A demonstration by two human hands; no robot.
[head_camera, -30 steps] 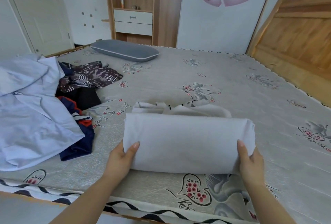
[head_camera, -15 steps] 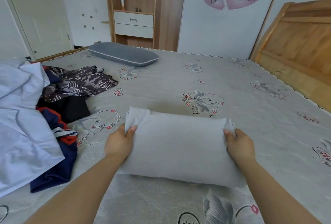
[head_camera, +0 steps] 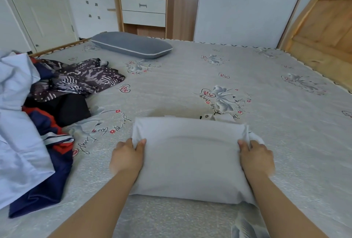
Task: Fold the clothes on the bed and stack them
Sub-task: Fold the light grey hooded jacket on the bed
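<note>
A white garment lies folded into a rectangle on the bed, right in front of me. My left hand grips its left edge, thumb on top. On the opposite edge my right hand grips the cloth the same way. A bit of collar with a button sticks out at the far side. An unfolded pile sits to the left: a light blue shirt, a navy and red garment, a black piece and a dark patterned one.
A grey pillow lies at the far side of the bed. A wooden headboard rises at the right. Beyond the bed stand a wooden shelf unit with white drawers and a white door.
Both hands carried the near fold of the white garment away from me and laid it over the far part, covering most of the collar. The camera moved closer to the bed.
</note>
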